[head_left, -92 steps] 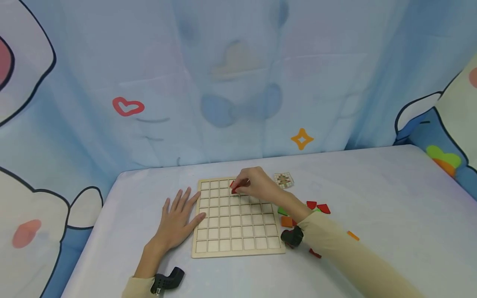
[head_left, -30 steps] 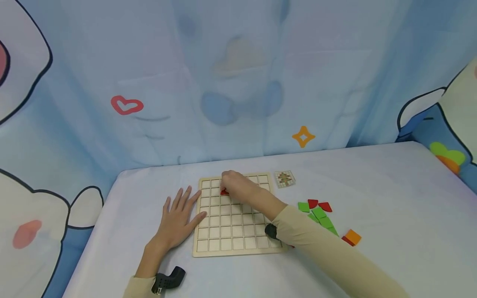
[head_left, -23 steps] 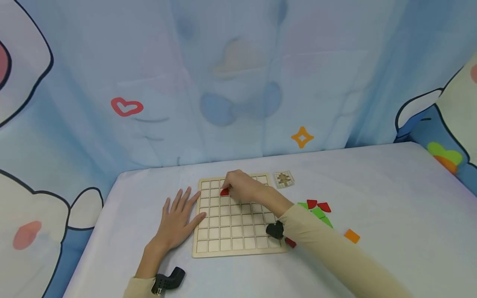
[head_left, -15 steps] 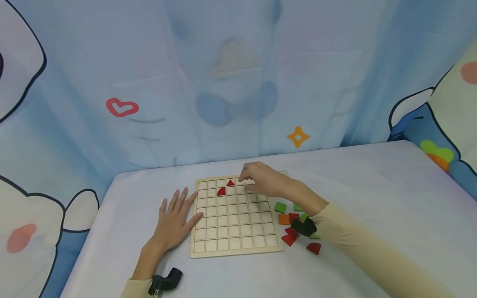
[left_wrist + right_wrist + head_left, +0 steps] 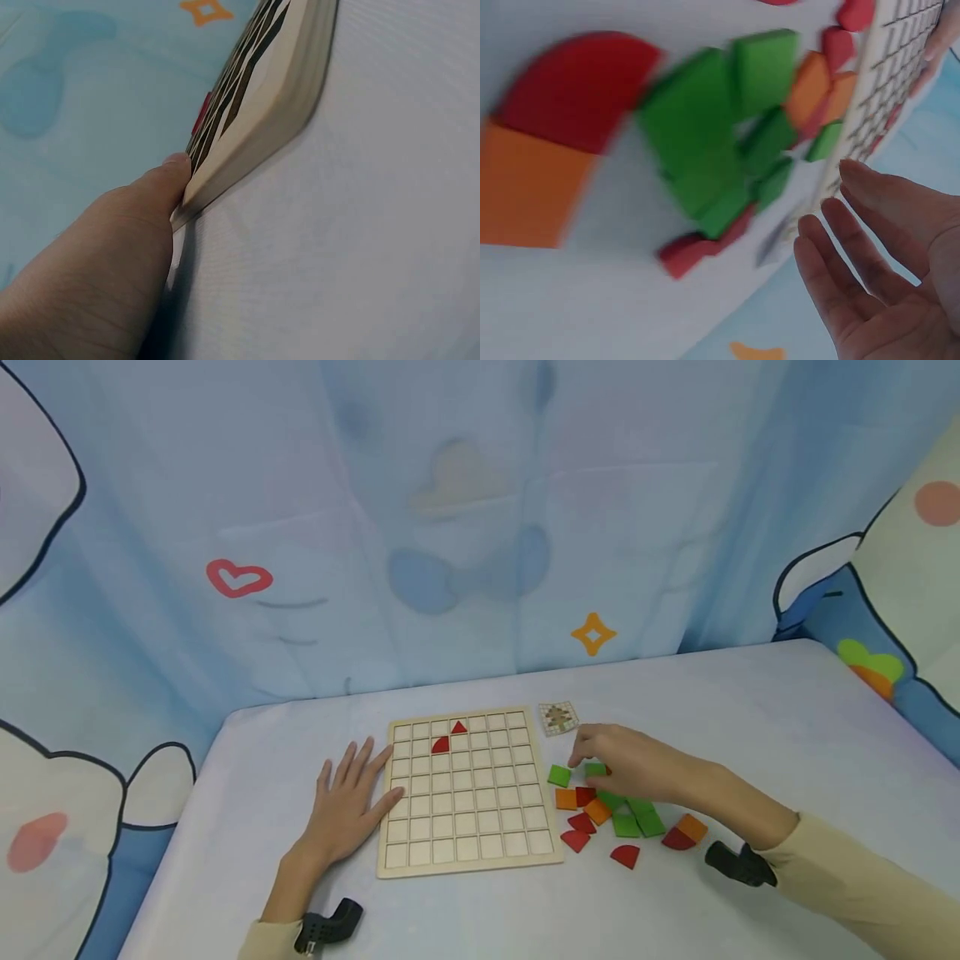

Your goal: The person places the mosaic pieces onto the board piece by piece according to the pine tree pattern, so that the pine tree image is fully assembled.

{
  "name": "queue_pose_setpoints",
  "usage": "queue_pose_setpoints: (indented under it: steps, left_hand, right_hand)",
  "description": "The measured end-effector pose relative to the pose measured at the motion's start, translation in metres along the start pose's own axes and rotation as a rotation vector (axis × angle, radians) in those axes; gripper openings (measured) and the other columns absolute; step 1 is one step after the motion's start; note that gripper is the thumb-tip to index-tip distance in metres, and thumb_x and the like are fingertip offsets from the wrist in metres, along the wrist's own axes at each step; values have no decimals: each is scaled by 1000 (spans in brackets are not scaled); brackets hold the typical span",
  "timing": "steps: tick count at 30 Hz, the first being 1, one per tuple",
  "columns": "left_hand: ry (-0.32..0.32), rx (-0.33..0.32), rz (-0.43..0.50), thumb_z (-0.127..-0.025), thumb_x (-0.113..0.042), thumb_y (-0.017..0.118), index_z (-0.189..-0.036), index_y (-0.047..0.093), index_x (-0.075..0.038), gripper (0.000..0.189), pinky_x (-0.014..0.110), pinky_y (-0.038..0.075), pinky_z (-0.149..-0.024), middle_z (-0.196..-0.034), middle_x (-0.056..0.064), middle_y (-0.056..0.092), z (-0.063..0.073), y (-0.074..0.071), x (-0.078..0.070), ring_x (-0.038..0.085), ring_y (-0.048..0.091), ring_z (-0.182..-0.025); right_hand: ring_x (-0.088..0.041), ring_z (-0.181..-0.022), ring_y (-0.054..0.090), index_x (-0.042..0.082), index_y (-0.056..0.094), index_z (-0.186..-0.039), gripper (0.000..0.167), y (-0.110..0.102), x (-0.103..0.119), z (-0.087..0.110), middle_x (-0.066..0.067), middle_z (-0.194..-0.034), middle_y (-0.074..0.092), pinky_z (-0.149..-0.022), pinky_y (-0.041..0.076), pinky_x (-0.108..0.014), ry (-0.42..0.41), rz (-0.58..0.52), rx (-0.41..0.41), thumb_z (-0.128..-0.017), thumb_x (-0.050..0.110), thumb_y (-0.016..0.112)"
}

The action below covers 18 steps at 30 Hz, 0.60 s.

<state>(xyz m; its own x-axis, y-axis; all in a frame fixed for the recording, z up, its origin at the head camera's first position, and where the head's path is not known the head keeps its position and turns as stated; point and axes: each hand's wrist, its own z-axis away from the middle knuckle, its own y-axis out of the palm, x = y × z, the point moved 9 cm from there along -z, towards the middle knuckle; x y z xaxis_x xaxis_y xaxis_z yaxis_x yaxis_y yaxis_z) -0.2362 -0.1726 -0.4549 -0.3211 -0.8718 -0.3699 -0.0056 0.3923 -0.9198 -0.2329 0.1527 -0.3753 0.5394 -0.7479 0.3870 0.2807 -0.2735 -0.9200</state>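
Observation:
My left hand [image 5: 339,806] lies flat with fingers spread, its index fingertip and thumb on the left edge of the wooden grid board [image 5: 551,860]. In the left wrist view the thumb [image 5: 161,184] touches the board's edge. Two red pieces are in upper cells of the grid: a triangle [image 5: 459,727] and a quarter circle [image 5: 440,745]. Right of the board, my right hand [image 5: 633,762] hovers over a loose pile of pieces, fingers slightly bent and holding nothing. Beneath it lie green squares [image 5: 626,825], partly hidden by the hand.
Orange squares [image 5: 566,799] and red quarter circles [image 5: 625,857] are scattered between the board and my right wrist. A small pattern card [image 5: 558,718] with a brown and green tree-like picture lies behind the pile. A printed curtain [image 5: 480,527] hangs behind the white-covered table [image 5: 300,743].
My right hand brought a red piece to the board and let go; the red triangle and quarter circle now show in the grid. It then moved right, over the pile. My left hand stayed put.

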Motion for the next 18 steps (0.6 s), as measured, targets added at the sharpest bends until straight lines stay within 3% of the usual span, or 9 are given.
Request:
queue_pose_setpoints:
  steps: [7, 18]
  left_hand:
    - [-3, -9, 3, -101, -49, 60, -163, 39, -14, 74, 68, 3, -123, -172, 17, 23, 1, 0, 1, 42, 14, -159]
    - [1, -17, 1, -102, -49, 58, -163, 38, -14, 73, 68, 3, -123, -171, 18, 24, -1, -1, 0, 42, 14, -159]
  right_hand:
    - [-21, -98, 63, 1, 78, -114, 29, 12, -27, 11, -5, -108, 69, -87, 61, -38, 87, -36, -2, -86, 8, 86]
    - [-15, -84, 62, -1, 79, -106, 26, 16, -33, 3, -2, -95, 68, -77, 62, -32, 55, -52, -45, -82, 1, 88]
